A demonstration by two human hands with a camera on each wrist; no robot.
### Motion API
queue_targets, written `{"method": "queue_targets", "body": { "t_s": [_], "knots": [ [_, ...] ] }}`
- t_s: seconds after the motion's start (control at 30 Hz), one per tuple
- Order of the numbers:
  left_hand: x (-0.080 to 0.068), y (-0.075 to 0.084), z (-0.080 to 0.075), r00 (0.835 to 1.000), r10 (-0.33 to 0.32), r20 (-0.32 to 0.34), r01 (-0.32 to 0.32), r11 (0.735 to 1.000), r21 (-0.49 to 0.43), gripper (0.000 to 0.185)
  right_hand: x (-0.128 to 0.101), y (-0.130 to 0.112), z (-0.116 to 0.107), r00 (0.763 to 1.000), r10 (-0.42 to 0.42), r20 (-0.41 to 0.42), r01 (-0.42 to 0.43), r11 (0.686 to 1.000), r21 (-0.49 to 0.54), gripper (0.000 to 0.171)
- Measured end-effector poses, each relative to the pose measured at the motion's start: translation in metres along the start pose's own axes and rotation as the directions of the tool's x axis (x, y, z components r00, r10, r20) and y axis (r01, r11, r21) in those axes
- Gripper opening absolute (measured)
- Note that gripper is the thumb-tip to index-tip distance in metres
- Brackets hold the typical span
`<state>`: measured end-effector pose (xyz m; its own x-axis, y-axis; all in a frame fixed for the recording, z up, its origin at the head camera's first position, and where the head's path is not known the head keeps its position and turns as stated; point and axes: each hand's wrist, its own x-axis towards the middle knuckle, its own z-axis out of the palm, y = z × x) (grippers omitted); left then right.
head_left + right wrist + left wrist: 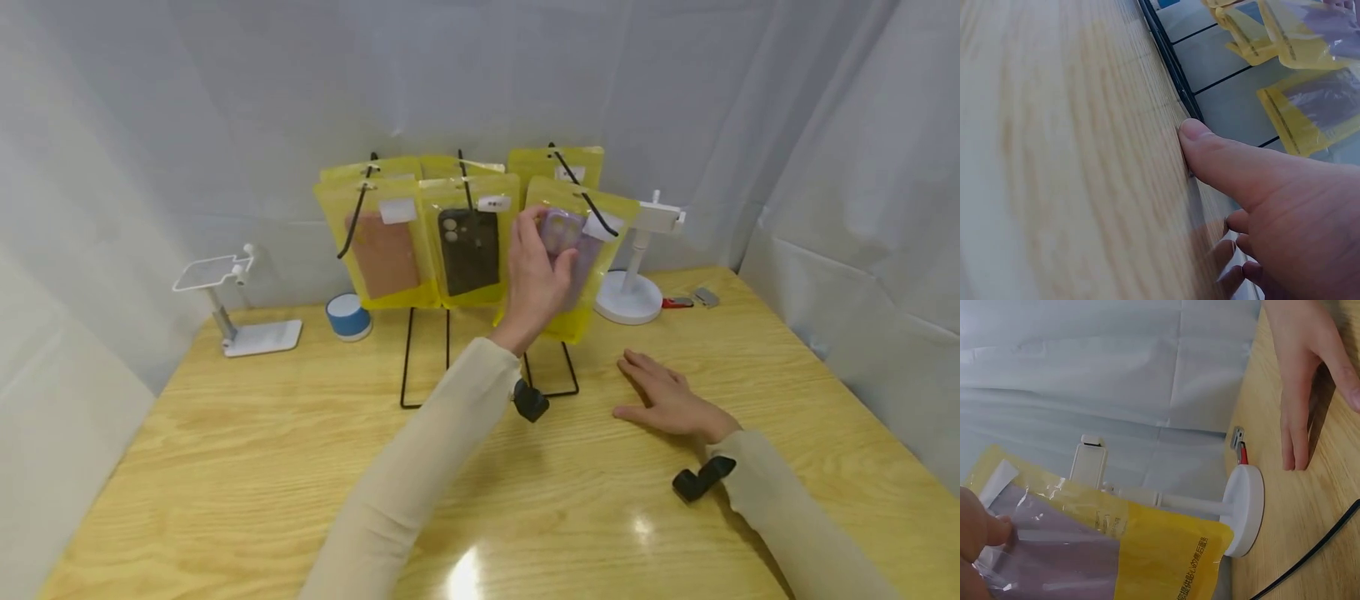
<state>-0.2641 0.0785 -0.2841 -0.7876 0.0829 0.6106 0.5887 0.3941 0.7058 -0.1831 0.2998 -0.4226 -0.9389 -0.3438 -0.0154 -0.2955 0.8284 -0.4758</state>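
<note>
A lilac phone case in a yellow-edged clear pouch [581, 312] hangs from the right-hand hook of a black wire display rack [405, 367]. My left hand [536, 271] grips this pouch, the thumb across its front at the case's lower camera edge. In the left wrist view the thumb [997, 530] presses the clear film over the case. My right hand [667, 400] rests on the wooden table with fingers stretched out, to the right of the rack's foot. Beside the lilac case hang a pouch with a black phone case [468, 258] and one with a pink case [386, 258].
More yellow pouches [588, 158] hang behind the front ones. A white phone stand [262, 337] and a blue-and-white round speaker-like object [348, 317] stand left. Behind the rack on the right are another white stand [630, 300], a red item [677, 303] and a small grey item [707, 297].
</note>
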Motion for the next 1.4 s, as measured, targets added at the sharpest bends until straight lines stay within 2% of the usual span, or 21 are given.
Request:
{"method": "queue_targets", "body": {
  "t_s": [0.37,0.67,0.83,0.97,1.17,1.4],
  "knots": [
    [0.011,0.003,0.016,0.994,-0.111,-0.020,0.112,0.987,0.114,0.053,0.002,0.002,0.001,0.999,0.028,0.020,-0.028,1.000,-0.013,0.083],
    [0.005,-0.009,0.021,0.996,-0.079,0.044,0.073,0.990,0.125,0.074,0.003,0.000,0.005,1.000,0.016,0.004,-0.016,1.000,-0.003,0.085],
    [-0.002,-0.005,0.020,0.996,-0.070,0.054,0.062,0.988,0.142,0.082,0.003,0.003,0.005,1.000,0.021,0.002,-0.021,1.000,-0.005,0.085],
    [-0.011,0.006,0.016,0.997,-0.041,0.066,0.029,0.984,0.174,0.083,0.002,0.004,0.004,0.999,0.031,0.008,-0.031,0.999,-0.011,0.085],
    [-0.028,0.018,0.008,0.995,0.053,0.079,-0.067,0.982,0.178,0.082,0.001,0.003,0.004,0.999,0.034,0.003,-0.034,0.999,-0.015,0.084],
    [-0.039,0.027,-0.004,0.980,0.179,0.089,-0.194,0.960,0.200,0.081,0.000,0.001,0.002,0.999,0.030,0.012,-0.030,1.000,0.004,0.084]
  ]
}}
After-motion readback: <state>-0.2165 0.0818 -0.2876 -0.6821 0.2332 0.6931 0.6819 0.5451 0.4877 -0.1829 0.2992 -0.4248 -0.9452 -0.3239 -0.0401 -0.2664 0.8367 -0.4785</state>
